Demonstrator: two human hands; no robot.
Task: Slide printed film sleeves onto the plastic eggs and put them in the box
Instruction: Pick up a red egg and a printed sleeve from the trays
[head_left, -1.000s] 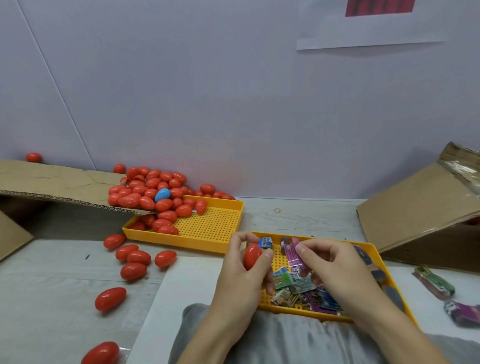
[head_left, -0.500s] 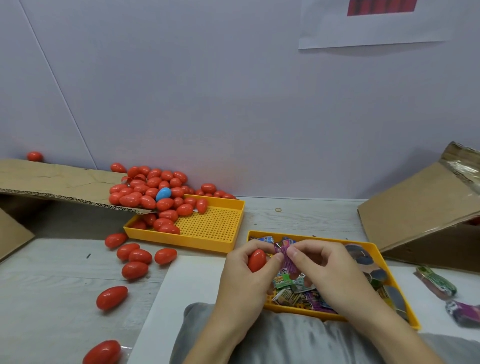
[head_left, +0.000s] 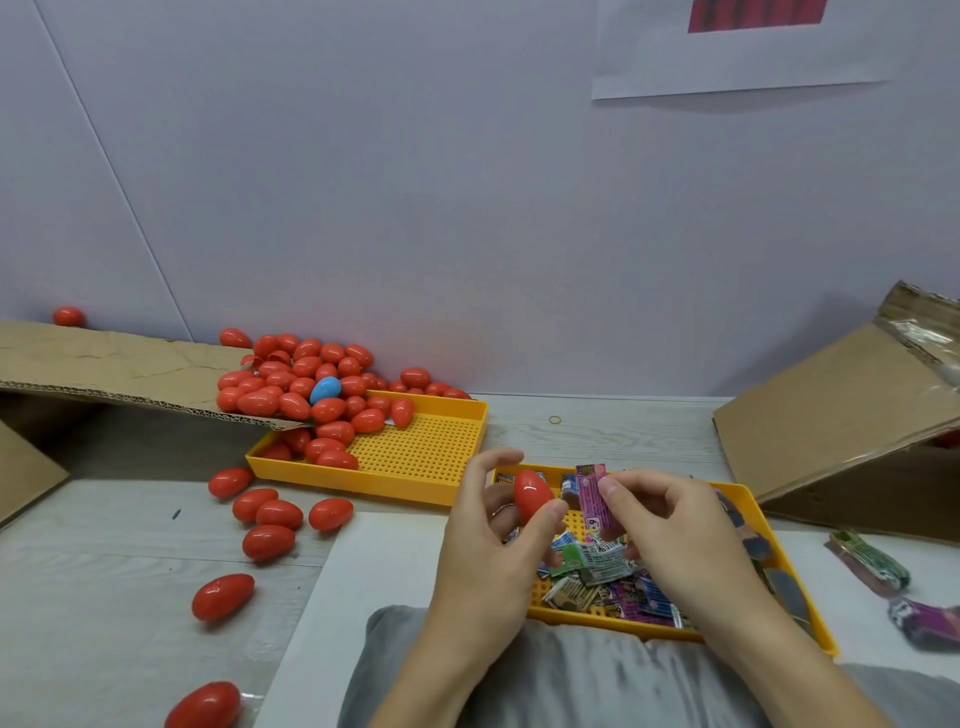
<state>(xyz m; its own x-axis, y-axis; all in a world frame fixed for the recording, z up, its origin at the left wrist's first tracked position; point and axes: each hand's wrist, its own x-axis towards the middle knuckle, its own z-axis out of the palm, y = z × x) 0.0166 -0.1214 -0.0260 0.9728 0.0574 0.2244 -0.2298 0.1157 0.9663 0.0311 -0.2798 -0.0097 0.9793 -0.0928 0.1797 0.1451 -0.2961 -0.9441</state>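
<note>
Single head-worn view; looks forward and down over table (head_left: 130, 571) toward wall (head_left: 415, 208); hands close below.

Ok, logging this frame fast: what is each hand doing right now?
Left hand: holds a red egg between thumb and fingers.
Right hand: pinches a purple film sleeve, upright beside the egg.

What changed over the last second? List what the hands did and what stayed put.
The right hand lifted a purple film sleeve out of the pile in the near yellow tray and now pinches it upright beside the red egg. The left hand kept its grip on that egg, tilting it slightly toward the sleeve. The egg pile, far yellow tray and loose eggs on the table did not move.
</note>
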